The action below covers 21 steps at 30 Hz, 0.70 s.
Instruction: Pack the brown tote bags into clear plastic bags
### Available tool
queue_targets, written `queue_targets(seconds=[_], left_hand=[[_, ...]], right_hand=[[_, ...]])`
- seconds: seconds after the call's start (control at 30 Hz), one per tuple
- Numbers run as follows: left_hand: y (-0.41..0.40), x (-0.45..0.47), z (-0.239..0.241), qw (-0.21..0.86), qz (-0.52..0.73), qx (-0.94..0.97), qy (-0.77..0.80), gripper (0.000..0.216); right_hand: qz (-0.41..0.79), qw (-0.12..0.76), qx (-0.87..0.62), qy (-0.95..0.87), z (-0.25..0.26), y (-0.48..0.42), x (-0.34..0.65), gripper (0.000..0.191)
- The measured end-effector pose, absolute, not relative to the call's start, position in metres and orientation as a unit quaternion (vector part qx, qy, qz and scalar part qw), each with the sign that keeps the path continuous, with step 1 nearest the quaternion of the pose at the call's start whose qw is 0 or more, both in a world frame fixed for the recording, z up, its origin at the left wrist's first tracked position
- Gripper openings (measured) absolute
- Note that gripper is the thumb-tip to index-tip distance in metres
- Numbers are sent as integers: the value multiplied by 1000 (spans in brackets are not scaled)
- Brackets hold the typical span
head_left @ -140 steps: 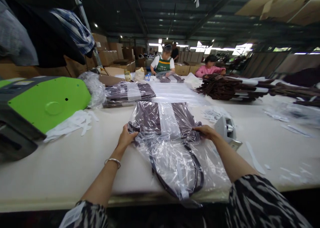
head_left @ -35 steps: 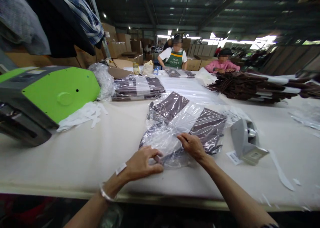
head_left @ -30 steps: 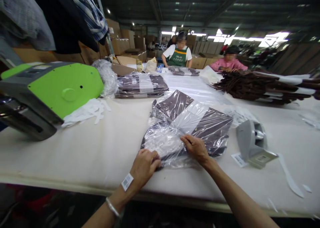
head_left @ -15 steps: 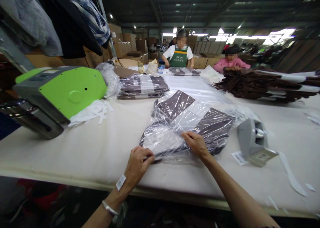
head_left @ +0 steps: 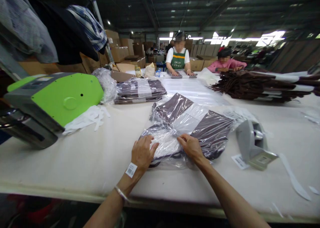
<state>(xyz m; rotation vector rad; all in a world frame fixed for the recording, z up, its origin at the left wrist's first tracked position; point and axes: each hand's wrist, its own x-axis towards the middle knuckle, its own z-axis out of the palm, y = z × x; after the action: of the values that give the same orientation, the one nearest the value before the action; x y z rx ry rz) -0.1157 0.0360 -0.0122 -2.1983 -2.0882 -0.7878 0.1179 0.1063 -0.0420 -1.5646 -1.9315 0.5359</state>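
In front of me lies a clear plastic bag [head_left: 162, 143] around a folded dark brown garment [head_left: 212, 129] with a pale paper band [head_left: 188, 118] across it. My left hand [head_left: 143, 152] rests at the bag's near left part, thumb and fingers apart, over a dark curved strap or edge inside. A barcode sticker [head_left: 131, 170] is stuck on my left wrist, above a bangle. With bent fingers and thumb, my right hand [head_left: 191, 148] pinches the bag's plastic near the middle; its fingertips are partly hidden.
A grey tape dispenser [head_left: 252, 143] stands at right beside a label [head_left: 240, 161]. At left are a green-and-grey machine [head_left: 67, 98], a metal flask [head_left: 32, 128] and white gloves [head_left: 86, 119]. Bagged garments [head_left: 140, 91] and a brown pile [head_left: 260, 86] lie farther back, with two co-workers behind.
My left hand has moved up from the bag's near edge onto its left part, and its fingers have spread. My right hand has shifted slightly left, still pinching plastic.
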Motion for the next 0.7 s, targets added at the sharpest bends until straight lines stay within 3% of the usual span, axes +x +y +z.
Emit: queue_targets(seconds=[0.13, 0.23, 0.5, 0.7], left_hand=[[88, -96, 10, -192, -231, -709, -638, 23], [133, -80, 11, -281, -212, -703, -618, 19], [179, -74, -12, -410, -221, -672, -576, 15], [183, -71, -18, -422, -251, -648, -582, 21]], right_hand=[[204, 275, -608, -717, -41, 110, 115, 24], [199, 257, -629, -706, -39, 113, 112, 24], [196, 241, -653, -691, -35, 119, 108, 23], [206, 228, -657, -689, -33, 120, 107, 23]])
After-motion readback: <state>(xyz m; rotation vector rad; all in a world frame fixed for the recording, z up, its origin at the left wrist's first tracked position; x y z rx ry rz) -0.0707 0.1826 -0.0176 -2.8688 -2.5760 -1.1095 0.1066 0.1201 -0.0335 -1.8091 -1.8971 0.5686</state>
